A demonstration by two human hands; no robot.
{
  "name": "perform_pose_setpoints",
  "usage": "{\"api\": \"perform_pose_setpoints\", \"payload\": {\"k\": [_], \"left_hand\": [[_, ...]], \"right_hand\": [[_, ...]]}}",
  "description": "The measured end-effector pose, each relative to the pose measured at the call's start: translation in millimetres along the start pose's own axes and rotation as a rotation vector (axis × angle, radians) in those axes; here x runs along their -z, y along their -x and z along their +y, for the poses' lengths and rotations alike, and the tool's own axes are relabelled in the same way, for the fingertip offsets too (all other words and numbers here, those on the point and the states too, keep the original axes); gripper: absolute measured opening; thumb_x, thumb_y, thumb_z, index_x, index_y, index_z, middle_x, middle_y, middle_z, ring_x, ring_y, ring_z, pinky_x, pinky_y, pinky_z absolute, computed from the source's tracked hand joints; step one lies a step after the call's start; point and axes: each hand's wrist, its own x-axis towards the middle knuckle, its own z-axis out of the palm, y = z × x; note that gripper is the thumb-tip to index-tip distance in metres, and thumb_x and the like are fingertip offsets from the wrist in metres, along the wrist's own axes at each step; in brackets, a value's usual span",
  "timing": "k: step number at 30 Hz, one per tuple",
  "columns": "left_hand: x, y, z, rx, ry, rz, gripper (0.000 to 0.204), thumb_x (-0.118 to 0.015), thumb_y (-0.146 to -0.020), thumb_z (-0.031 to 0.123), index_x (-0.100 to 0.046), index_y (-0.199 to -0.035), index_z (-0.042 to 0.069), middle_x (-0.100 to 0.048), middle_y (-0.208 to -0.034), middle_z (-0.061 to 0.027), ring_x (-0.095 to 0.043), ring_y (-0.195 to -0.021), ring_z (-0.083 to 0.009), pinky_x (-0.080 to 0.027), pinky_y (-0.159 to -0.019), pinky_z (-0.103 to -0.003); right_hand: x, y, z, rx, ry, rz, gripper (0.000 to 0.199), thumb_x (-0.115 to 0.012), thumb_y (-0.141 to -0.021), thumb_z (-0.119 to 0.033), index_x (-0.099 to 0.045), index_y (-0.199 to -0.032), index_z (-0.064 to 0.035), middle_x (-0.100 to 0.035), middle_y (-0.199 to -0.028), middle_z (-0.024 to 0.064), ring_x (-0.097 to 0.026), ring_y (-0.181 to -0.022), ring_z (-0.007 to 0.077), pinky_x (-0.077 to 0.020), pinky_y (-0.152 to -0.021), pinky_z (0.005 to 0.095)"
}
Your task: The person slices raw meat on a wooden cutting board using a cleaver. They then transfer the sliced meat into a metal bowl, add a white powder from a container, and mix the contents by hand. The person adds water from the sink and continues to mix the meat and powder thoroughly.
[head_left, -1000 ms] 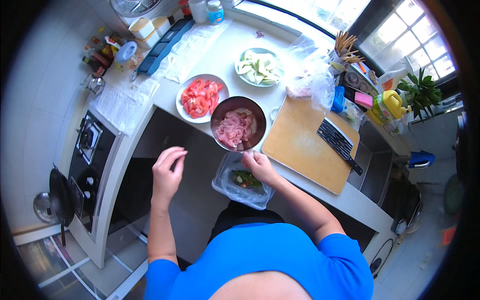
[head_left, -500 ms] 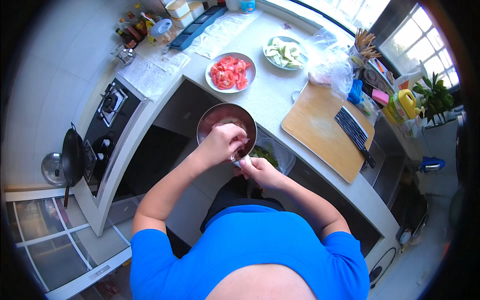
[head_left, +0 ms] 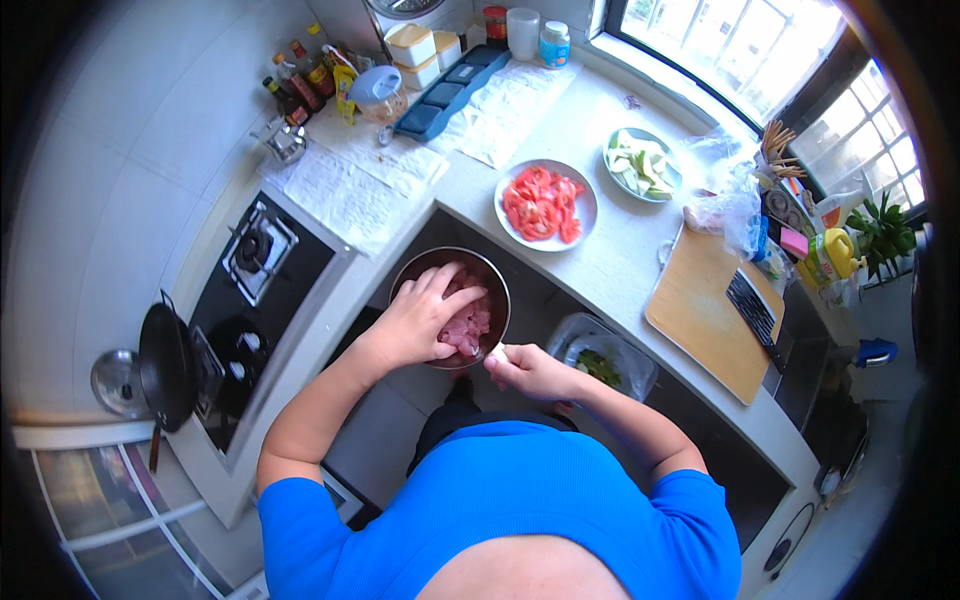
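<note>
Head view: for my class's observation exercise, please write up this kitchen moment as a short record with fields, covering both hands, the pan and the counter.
Left hand: the left hand reaches into the pan, touching the meat
Right hand: the right hand grips the handle
Pan: round pan, held in front of the counter
Pan contents: pink meat
Plates: red tomato pieces on one, pale green slices on another
Board: wooden cutting board, dark-bladed knife lying on it
Stove area: black wok

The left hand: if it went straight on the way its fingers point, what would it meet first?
Probably the pink meat in the pan, just under the left hand; depth is unclear, so they may already touch.
</note>
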Motion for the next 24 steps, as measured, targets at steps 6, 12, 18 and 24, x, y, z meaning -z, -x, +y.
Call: {"api": "perform_pose_setpoints", "payload": {"k": [6, 12, 18, 24], "left_hand": [[8, -19, -90, -0.018, 0.016, -0.029, 0.053, -0.077, -0.061, 0.026, -0.061, -0.110, 0.014, -0.055, -0.110, -0.0111, -0.055, -0.103, -0.0322, -0.046, -0.086, -0.045], [24, -74, -129, -0.035, 0.235, 0.023, 0.032, -0.070, -0.068, 0.017, -0.065, -0.097, 0.005, -0.061, -0.100, -0.0140, -0.062, -0.090, -0.0322, -0.052, -0.080, -0.039], [44, -128, -147, -0.240, 0.270, -0.010, 0.024, -0.068, -0.072, 0.009, -0.066, -0.096, 0.002, -0.060, -0.112, -0.0163, -0.059, -0.102, -0.0335, -0.048, -0.091, -0.039], [65, -171, -176, -0.147, 0.335, 0.039, 0.018, -0.064, -0.078, 0.005, -0.066, -0.096, 0.004, -0.062, -0.110, -0.0150, -0.058, -0.106, -0.0322, -0.046, -0.093, -0.039]], "right_hand": [[-28, -81, -11, 0.042, -0.172, 0.089, 0.047, -0.043, -0.100, -0.043, -0.057, -0.079, -0.0029, -0.057, -0.073, 0.0002, -0.053, -0.069, 0.0094, -0.0463, -0.066, 0.0283], [-4, -117, -19, 0.024, -0.329, 0.203, 0.045, -0.044, -0.099, -0.043, -0.057, -0.078, -0.0055, -0.057, -0.071, -0.0005, -0.053, -0.067, 0.0085, -0.0458, -0.063, 0.0263], [38, -148, -20, 0.032, -0.469, 0.308, 0.046, -0.046, -0.098, -0.044, -0.057, -0.077, -0.0058, -0.057, -0.069, -0.0001, -0.054, -0.064, 0.0087, -0.0438, -0.061, 0.0241], [87, -187, -26, -0.024, -0.570, 0.474, 0.046, -0.048, -0.097, -0.045, -0.057, -0.076, -0.0052, -0.057, -0.069, 0.0016, -0.054, -0.063, 0.0097, -0.0432, -0.060, 0.0242]]}}
